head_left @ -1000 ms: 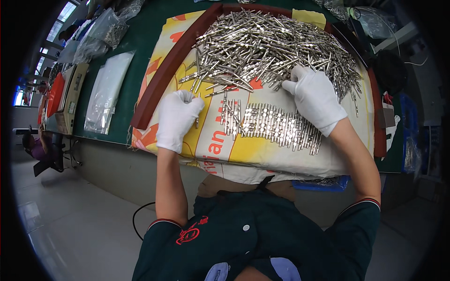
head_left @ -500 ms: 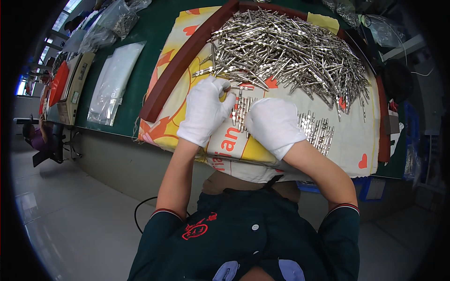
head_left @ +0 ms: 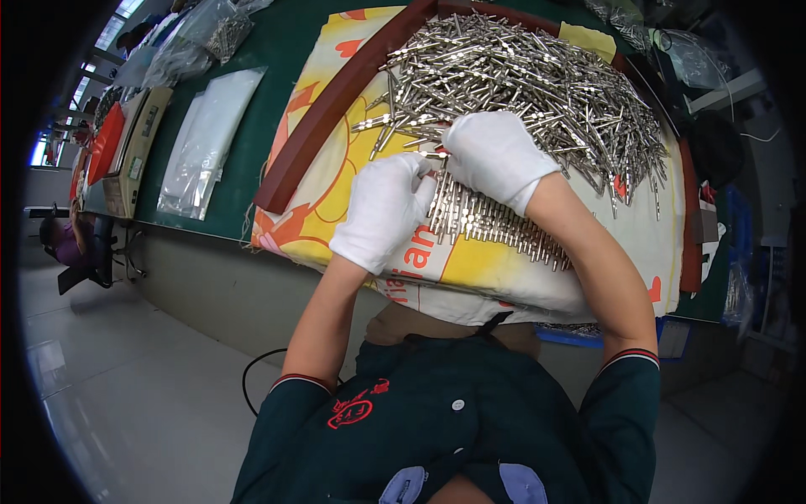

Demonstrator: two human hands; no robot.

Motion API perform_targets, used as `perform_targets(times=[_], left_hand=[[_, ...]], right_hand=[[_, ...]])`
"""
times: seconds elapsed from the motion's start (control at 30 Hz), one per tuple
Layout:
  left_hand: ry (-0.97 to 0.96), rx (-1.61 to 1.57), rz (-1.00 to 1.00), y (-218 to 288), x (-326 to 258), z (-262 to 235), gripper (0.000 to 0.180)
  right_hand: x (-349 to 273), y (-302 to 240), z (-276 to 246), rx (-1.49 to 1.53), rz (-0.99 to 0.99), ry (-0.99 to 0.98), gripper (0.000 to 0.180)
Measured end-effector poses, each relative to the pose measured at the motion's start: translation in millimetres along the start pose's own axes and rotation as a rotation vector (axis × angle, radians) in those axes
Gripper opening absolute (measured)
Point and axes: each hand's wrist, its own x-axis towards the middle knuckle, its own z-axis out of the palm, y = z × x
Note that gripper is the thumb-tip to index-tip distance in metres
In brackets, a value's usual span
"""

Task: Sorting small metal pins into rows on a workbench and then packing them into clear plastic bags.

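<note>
While a dark red wooden frame (head_left: 346,102) probably keeps the heap of slender silver metal pins (head_left: 512,80) from spreading, the white-gloved left hand (head_left: 379,210) and white-gloved right hand (head_left: 495,155) nearly meet beside the aligned pin row (head_left: 487,223), their grips impossible to tell.

2 gloved hands (head_left: 378,210) (head_left: 497,155), 1 metal-pin pile (head_left: 537,92) (pcs. too many to ct.), 1 pin row (head_left: 491,220).
</note>
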Motion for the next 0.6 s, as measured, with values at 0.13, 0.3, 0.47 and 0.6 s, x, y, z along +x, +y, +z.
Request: perform_targets(times=[0.13,0.3,0.47,0.6], left_hand=[[-0.005,-0.022,0.153,4.7,-4.4,-10.2,0.044],[-0.084,0.228,0.529,8.0,-8.9,-10.7,0.095],[-0.104,0.231,0.551,6.3,-3.5,-2.2,0.09],[-0.174,0.246,0.479,14.4,-7.5,-2.0,0.082]], right_hand=[[-43.7,9.4,-40.4,0.0,0.101,0.028,0.012],[-154.4,12.9,-57.4,0.323,0.706,0.154,0.009],[-209.7,-11.8,-19.5,0.411,1.196,0.109,0.015],[-218.2,-14.7,-13.5,0.588,1.061,0.384,0.021]])
